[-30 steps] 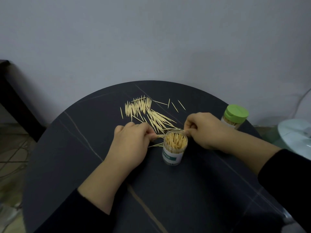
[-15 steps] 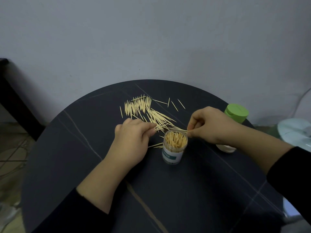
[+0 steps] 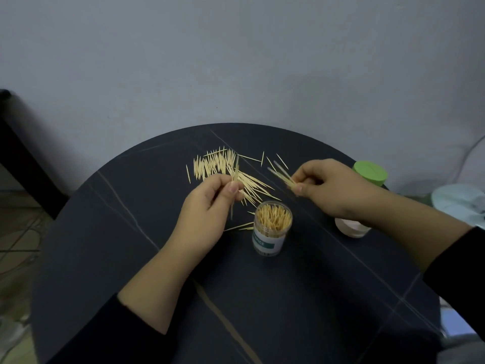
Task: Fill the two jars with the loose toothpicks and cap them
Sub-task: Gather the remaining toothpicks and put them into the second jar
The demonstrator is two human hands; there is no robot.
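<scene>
An open clear jar [image 3: 271, 232] with a teal label stands mid-table, packed with upright toothpicks. Behind it lies a spread of loose toothpicks [image 3: 223, 169]. My left hand [image 3: 210, 206] is raised left of the jar and pinches a few toothpicks between thumb and fingers. My right hand [image 3: 328, 187] is lifted behind and right of the jar, pinching a small bundle of toothpicks that points up-left. A second jar with a green cap [image 3: 370, 173] stands at the right, mostly hidden by my right arm; its white base [image 3: 350, 228] shows below the wrist.
The round dark table [image 3: 131, 258] stands against a grey wall. A few stray toothpicks [image 3: 240, 226] lie just left of the open jar. A pale round object [image 3: 459, 203] sits off the table's right edge. Dark furniture is at far left.
Both hands have lifted off the table with toothpicks pinched in them. The right hand moved up and right, away from the open jar's rim.
</scene>
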